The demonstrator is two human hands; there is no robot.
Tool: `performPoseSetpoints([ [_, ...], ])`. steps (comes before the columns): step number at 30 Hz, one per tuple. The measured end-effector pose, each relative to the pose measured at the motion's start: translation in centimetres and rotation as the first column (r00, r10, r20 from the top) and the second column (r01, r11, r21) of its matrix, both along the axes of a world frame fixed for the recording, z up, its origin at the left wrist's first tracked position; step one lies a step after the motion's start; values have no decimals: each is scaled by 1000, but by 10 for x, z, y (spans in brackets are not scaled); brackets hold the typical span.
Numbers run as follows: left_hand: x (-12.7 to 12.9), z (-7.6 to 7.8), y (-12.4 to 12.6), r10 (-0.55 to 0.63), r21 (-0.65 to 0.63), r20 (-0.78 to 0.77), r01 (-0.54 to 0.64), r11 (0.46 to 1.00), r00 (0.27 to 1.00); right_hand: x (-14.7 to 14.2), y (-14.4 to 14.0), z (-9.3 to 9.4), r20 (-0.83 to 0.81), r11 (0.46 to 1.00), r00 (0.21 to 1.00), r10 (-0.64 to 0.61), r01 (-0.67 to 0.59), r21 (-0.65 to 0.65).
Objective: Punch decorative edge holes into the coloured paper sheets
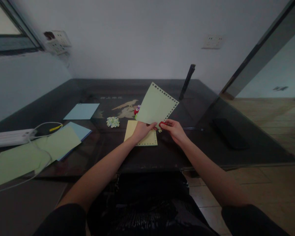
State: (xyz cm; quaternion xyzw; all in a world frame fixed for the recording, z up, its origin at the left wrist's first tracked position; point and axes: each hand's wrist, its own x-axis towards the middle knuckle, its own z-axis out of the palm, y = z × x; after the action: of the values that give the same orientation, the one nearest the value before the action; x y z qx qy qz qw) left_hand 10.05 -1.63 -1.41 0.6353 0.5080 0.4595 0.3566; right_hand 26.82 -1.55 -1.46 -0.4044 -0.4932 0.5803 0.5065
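My left hand [144, 129] is closed on the lower edge of a pale green sheet of paper [156, 104], held tilted above the table. Small punched holes run along the sheet's top and right edges. At its lower right corner, my right hand [174, 129] grips a small red craft punch [162, 124], its fingers partly covering it. A few tiny paper cutouts [159, 130] show just below the punch. Under my left hand lies a yellow sheet [130, 128] with holes along its edges. Behind the green sheet, several small coloured punches [137, 110] are partly hidden.
A heap of paper cutouts [112, 122] lies left of the hands. Farther left are a light blue sheet [82, 111], green sheets [34, 154] and a white power strip [12, 138] with a cable. A black phone-like object [229, 133] lies right; a dark upright stick [187, 82] stands behind.
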Motion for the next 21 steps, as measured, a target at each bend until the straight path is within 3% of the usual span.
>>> performPoseSetpoints([
  [14,-2,5,-2,33,48,-60,-30,998,998,0,0,3,-20,999,1000,23,-24,-31],
  [21,-1,9,-4,-2,13,-11,2,1000,1000,2,0,3,-19,997,998,62,-63,-53],
])
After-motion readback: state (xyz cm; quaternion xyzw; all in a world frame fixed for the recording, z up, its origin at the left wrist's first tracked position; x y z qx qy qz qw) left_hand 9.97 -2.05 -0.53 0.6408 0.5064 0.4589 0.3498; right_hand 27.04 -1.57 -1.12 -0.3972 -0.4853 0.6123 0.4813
